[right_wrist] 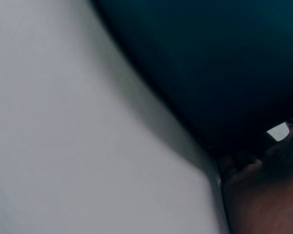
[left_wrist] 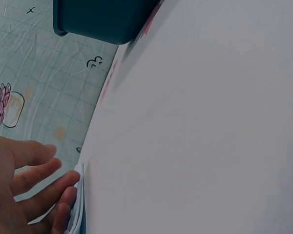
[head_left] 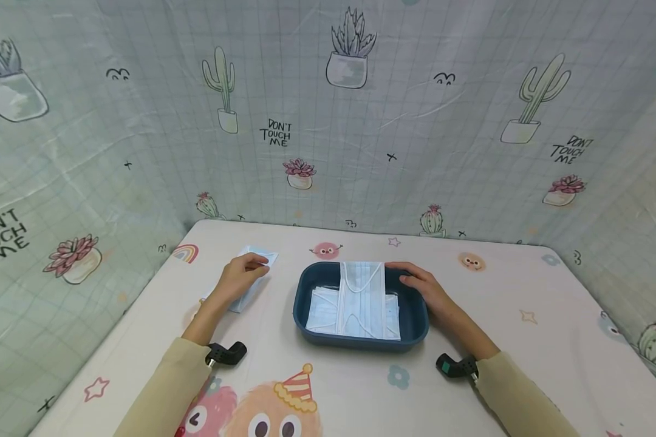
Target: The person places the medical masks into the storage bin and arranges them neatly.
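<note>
A dark blue plastic basin (head_left: 355,345) stands mid-table in the head view. Pale blue face masks (head_left: 322,312) lie inside it, and another mask (head_left: 362,291) lies crosswise on top, reaching up over the far rim. My right hand (head_left: 425,288) holds the basin at its far right corner; in the right wrist view its fingers (right_wrist: 244,170) are dark and partly hidden by the basin. To the left, my left hand (head_left: 237,278) is over more face masks (head_left: 246,300). Its fingers (left_wrist: 44,197) are loosely bent, with some fingertips at the masks' edge, pinching nothing that I can see.
The white table (head_left: 355,394) has cartoon prints. A patterned curtain (head_left: 361,133) hangs behind it and along both sides. Black wrist devices are strapped to the left wrist (head_left: 226,353) and right wrist (head_left: 456,366).
</note>
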Available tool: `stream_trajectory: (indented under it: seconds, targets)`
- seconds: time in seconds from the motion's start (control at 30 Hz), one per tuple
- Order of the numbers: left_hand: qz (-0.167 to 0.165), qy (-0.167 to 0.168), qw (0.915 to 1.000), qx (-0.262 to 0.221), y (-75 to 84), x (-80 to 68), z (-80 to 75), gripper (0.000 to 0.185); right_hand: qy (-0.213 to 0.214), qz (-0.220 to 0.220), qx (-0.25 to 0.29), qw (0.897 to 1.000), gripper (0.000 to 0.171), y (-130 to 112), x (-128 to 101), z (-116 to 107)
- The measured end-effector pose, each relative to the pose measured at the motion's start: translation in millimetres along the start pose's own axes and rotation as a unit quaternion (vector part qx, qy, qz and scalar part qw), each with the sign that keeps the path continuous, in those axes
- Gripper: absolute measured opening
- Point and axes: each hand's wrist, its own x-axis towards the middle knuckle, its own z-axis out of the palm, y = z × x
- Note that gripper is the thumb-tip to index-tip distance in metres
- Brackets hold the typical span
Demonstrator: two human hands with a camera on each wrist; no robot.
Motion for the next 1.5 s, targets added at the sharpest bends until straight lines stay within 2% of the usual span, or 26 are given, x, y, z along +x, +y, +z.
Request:
stream_trajectory:
  seconds: [0.3, 0.7, 1.2, 1.5]
  targets:
    - [-0.016, 0.021, 0.9996, 0.005, 3.0, 2.5, 8.6, 0.027, 0.002, 0.003, 0.004, 1.0, 0.042, -3, 3, -2]
    - [-0.015, 0.044, 0.9989, -0.001, 3.7, 5.8, 8.7, 0.025, 0.001, 0.014, -0.003, 1.0, 0.043, -16, 13, -5]
    - [-0.027, 0.037, 0.999, -0.001, -0.1, 5.8, 17.2, 0.024, 0.004, 0.02, -0.002, 1.0, 0.043, -4, 7, -4]
    - [-0.012, 0.068, 0.9975, 0.014, -1.5, 4.9, 26.7, 0.021, 0.006, 0.023, -0.001, 1.0, 0.043, 1, 5, -4]
